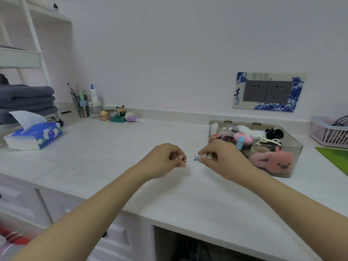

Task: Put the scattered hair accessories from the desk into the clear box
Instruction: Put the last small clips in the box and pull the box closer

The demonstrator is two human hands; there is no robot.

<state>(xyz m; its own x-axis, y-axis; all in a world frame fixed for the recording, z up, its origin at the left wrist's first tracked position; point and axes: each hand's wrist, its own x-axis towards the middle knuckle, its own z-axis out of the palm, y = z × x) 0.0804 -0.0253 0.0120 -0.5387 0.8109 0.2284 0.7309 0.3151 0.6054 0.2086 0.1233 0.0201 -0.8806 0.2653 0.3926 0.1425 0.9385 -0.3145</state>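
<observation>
My left hand (165,160) hovers just above the white desk (116,147) with its fingers curled round a small brownish hair clip (178,157). Close to its right, my right hand (222,159) pinches a small clip with a blue and green end (197,157). The clear box (288,162) stands open right behind my right hand. It holds several hair accessories, among them a pink plush animal-face piece (276,162), a black claw clip (275,133) and a white fluffy piece (246,131).
A blue tissue pack (35,135) lies at the left. Small figurines (120,115), a pen cup (81,102) and a glue bottle (93,94) stand along the back wall. A pink basket (328,131) and a green mat (337,157) are at the right. Drawers sit below the desk's front edge.
</observation>
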